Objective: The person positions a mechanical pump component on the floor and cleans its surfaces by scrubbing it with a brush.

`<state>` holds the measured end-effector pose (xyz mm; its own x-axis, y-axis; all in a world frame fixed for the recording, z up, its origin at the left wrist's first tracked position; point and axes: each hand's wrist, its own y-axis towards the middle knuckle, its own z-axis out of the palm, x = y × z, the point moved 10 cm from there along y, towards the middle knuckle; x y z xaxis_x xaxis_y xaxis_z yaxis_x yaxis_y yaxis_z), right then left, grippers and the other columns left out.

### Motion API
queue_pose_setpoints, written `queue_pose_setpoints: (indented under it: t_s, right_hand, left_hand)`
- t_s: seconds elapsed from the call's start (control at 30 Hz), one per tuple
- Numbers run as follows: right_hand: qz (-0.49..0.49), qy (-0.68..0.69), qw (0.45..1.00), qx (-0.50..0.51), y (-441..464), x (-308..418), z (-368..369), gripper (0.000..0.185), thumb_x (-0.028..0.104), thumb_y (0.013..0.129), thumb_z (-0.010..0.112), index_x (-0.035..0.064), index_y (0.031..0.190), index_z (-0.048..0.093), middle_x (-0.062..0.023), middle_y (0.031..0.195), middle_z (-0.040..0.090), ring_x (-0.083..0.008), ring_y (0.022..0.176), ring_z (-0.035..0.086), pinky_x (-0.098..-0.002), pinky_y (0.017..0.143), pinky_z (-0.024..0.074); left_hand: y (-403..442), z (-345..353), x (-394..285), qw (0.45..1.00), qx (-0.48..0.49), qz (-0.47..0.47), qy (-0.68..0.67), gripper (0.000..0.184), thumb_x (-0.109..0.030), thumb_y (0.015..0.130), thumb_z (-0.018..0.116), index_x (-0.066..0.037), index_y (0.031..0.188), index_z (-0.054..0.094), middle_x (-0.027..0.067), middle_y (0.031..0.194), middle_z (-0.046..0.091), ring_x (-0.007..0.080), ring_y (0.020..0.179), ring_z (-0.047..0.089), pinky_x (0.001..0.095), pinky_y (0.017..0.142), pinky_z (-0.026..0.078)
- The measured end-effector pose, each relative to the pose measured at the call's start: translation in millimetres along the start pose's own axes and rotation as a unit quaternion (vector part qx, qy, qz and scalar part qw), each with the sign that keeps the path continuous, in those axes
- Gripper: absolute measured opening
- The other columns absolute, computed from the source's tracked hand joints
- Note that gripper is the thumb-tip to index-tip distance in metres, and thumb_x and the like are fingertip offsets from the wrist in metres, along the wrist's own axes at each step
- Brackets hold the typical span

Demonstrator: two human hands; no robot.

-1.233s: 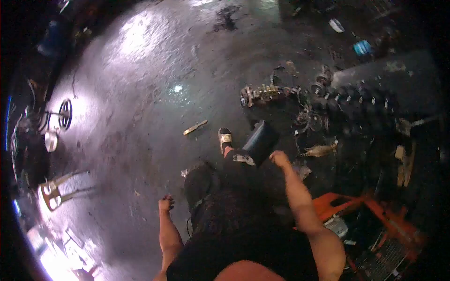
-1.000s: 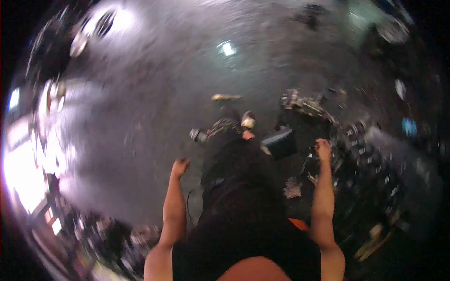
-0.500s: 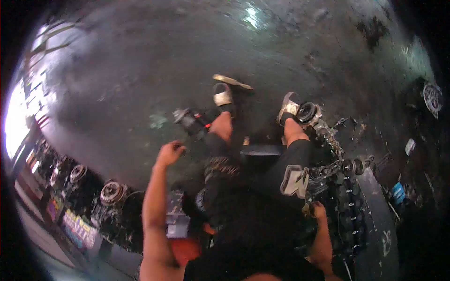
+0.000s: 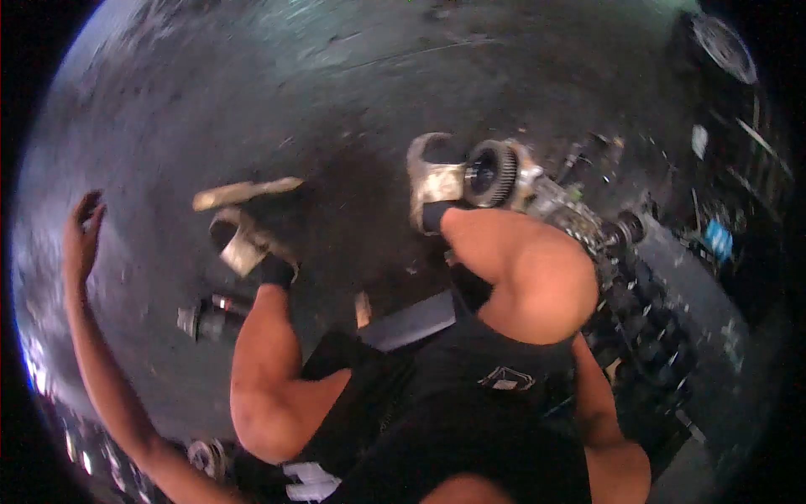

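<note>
My left hand [image 4: 81,235] is stretched out over the dark floor at the far left, fingers loosely curved and apart, with nothing visible in it. The nearest thing to it is a pale wooden stick [image 4: 248,193] lying on the floor. My right arm [image 4: 598,395] goes down behind my bent right knee, which hides the hand. Beside my right shoe [image 4: 432,181] lies a toothed gear wheel [image 4: 491,174], next to greasy metal machine parts [image 4: 571,210].
A dark cylindrical tool or part [image 4: 214,319] lies left of my left shin. A grey slab [image 4: 410,321] and a small wooden piece [image 4: 363,309] are between my legs. Dark engine-like parts [image 4: 646,328] crowd the right side, near a blue packet [image 4: 719,241]. A wheel-like disc [image 4: 724,46] stands top right.
My view has shifted and my knees are now bent in a low squat. My left hand has swung outward to the left. My right hand, visible before, has gone behind my knee.
</note>
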<state>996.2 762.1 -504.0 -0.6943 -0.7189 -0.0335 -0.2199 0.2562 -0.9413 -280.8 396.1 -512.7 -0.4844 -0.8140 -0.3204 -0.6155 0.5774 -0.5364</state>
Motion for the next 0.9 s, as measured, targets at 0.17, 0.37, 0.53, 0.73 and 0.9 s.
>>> queue_pose_setpoints:
  t_s: [0.17,0.37,0.53,0.73,0.9]
  right_hand:
    - [0.372,0.484,0.792,0.018,-37,96,-78,0.021,0.020,0.090,0.057,0.0076,0.105,0.065,-0.0085,0.084,0.066,-0.0211,0.076,0.064,-0.0360,0.063,0.0496]
    - [0.230,0.638,0.726,-0.118,35,74,-24,0.013,0.022,0.090,0.065,0.0102,0.096,0.063,-0.0023,0.071,0.061,-0.0138,0.055,0.058,-0.0316,0.046,0.0457]
    - [0.113,0.664,0.710,-0.204,45,110,-74,0.018,0.021,0.093,0.063,0.0065,0.102,0.065,-0.0046,0.081,0.065,-0.0146,0.067,0.062,-0.0304,0.059,0.0499]
    - [0.016,0.698,0.669,-0.255,35,81,-92,0.019,0.024,0.093,0.066,0.0083,0.103,0.063,-0.0026,0.077,0.064,-0.0124,0.058,0.060,-0.0290,0.053,0.0474]
    - [0.037,0.568,0.731,-0.377,30,13,-159,0.022,0.026,0.089,0.072,0.0051,0.092,0.065,-0.0047,0.080,0.067,-0.0134,0.066,0.063,-0.0302,0.059,0.0506]
  left_hand:
    - [-28,-117,-112,0.987,-0.119,0.079,0.077,0.035,-0.024,0.101,0.057,-0.008,0.132,0.059,0.0118,0.130,0.063,0.0237,0.117,0.061,0.0366,0.094,0.049]
    - [-161,-117,-333,0.961,-0.192,0.188,0.060,0.029,-0.018,0.097,0.062,-0.006,0.123,0.064,0.0095,0.118,0.069,0.0198,0.105,0.065,0.0350,0.089,0.050]
    - [-270,-94,-445,0.942,-0.224,0.240,0.072,0.027,-0.018,0.094,0.065,-0.004,0.118,0.066,0.0111,0.111,0.070,0.0211,0.102,0.066,0.0340,0.088,0.050]
    - [-343,-70,-460,0.935,-0.242,0.258,0.036,0.024,-0.020,0.095,0.064,-0.002,0.111,0.068,0.0097,0.100,0.072,0.0185,0.094,0.067,0.0343,0.085,0.051]
    - [-338,-66,-453,0.940,-0.236,0.245,-0.018,0.027,-0.024,0.096,0.064,-0.001,0.109,0.069,0.0113,0.098,0.073,0.0168,0.091,0.067,0.0325,0.082,0.051]
